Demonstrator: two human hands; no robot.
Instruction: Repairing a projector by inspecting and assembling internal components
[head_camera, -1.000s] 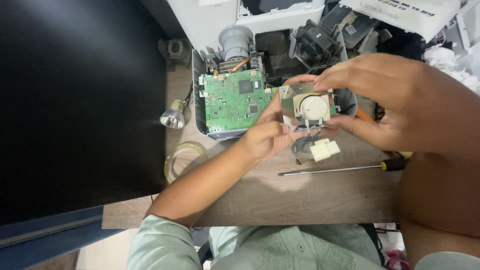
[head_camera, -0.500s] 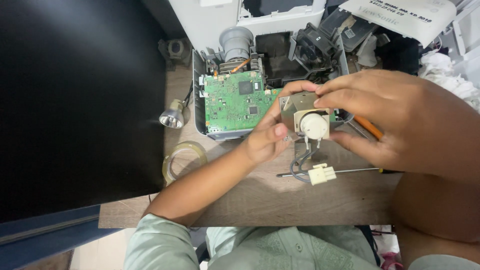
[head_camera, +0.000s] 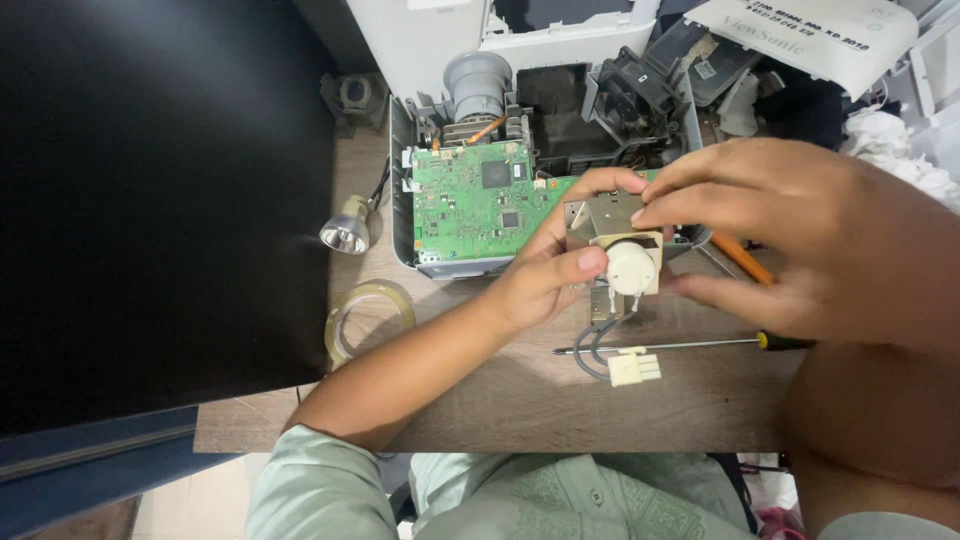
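The left hand (head_camera: 545, 280) and right hand (head_camera: 800, 240) are both clamped on a small metal lamp module with a white round cap (head_camera: 620, 245), held above the wooden surface (head_camera: 500, 390), just right of the green circuit board (head_camera: 475, 195).

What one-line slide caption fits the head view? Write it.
Both hands, left and right, hold a metal lamp module over a wooden table, beside an opened projector.

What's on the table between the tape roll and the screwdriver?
In the head view, the left forearm crosses there, then bare wood and a white plug on grey wires.
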